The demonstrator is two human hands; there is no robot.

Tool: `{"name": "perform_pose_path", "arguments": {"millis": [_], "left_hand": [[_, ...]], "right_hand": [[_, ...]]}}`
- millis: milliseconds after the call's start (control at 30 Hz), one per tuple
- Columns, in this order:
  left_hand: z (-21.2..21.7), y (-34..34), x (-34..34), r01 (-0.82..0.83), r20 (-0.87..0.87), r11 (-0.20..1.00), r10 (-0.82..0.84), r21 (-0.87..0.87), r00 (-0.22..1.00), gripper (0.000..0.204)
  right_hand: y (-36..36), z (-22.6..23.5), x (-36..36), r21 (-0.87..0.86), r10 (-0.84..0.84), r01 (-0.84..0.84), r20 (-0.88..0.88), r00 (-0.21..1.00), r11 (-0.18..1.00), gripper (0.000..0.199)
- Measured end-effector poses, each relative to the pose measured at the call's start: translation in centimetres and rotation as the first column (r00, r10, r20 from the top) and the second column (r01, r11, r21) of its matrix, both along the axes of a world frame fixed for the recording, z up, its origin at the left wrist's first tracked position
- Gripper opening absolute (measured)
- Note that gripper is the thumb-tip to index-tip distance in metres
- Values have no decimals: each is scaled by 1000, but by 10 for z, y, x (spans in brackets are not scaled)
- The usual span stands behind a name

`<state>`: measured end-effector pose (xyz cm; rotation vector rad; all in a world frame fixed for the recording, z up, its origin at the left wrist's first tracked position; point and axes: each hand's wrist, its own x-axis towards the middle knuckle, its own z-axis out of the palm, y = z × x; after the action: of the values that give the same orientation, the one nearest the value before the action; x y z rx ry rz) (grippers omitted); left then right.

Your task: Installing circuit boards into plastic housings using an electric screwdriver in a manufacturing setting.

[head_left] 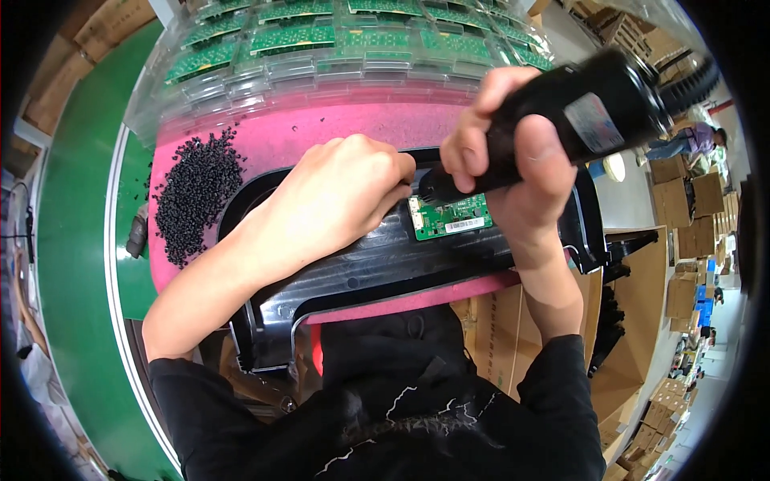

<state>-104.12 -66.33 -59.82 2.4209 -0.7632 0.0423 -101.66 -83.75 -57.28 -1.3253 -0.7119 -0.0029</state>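
My right hand (513,148) is wrapped round a black electric screwdriver (557,100), its cable running off to the upper right. The tool is tilted, with its front end down at the left, over a green circuit board (447,218). That board lies inside a long black plastic housing (361,276) spread across the table in front of me. Close to the screwdriver's front end is my left hand (345,184), its fingers curled together above the housing. Whatever its fingertips hold, if anything, is hidden. The screwdriver's tip is also hard to make out.
A heap of small black screws (196,196) lies on the pink table mat (361,124) at the left. Clear plastic trays of green boards (293,38) are stacked at the back. An open cardboard box (642,313) with black parts stands at the right.
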Motion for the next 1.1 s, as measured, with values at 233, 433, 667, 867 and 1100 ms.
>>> {"name": "perform_pose_path", "arguments": {"millis": [233, 433, 667, 867, 1100], "left_hand": [[2, -1, 4, 187, 71, 982, -185, -31, 980, 11], [0, -5, 6, 260, 163, 946, -230, -194, 959, 13], [-1, -3, 5, 294, 94, 921, -279, -255, 956, 14], [0, -3, 4, 323, 5, 925, -328, -199, 945, 11], [2, -4, 3, 181, 113, 971, -164, -159, 980, 14]], "right_hand": [[-30, 15, -10, 401, 176, -197, 89, 980, 895, 55], [-43, 24, -17, 365, 145, -193, 155, 977, 911, 53], [-42, 24, -24, 380, 130, -167, 122, 984, 910, 54], [-40, 15, -17, 317, 273, -296, 117, 955, 901, 56], [-18, 8, -39, 187, -43, 55, -71, 997, 981, 59]]}}
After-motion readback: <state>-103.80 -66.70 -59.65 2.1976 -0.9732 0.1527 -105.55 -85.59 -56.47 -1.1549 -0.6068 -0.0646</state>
